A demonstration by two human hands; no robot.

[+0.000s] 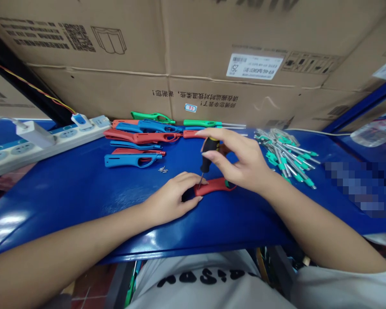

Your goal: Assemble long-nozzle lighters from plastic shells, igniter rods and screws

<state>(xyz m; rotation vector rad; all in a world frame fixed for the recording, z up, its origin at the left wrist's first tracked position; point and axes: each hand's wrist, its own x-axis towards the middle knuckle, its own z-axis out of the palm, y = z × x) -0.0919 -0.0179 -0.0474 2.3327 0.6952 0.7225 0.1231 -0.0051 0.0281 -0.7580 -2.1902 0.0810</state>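
On the blue table lies a red lighter casing [214, 186], its handle end gripped between the thumb and fingers of my left hand [176, 195]. My right hand [236, 159] is closed around a black and yellow screwdriver [207, 162], held upright with its tip down on the handle end of the casing. A bit of green shows at the casing's right part, partly behind my right hand. A small pile of screws [163, 170] lies to the left, beyond my left hand.
Blue, red and green casings [131, 160] are stacked at the back left. Metal rods with green parts [291, 156] lie in a heap at the right. A white power strip [67, 135] runs along the left; a large cardboard box [131, 81] stands behind the table [122, 231].
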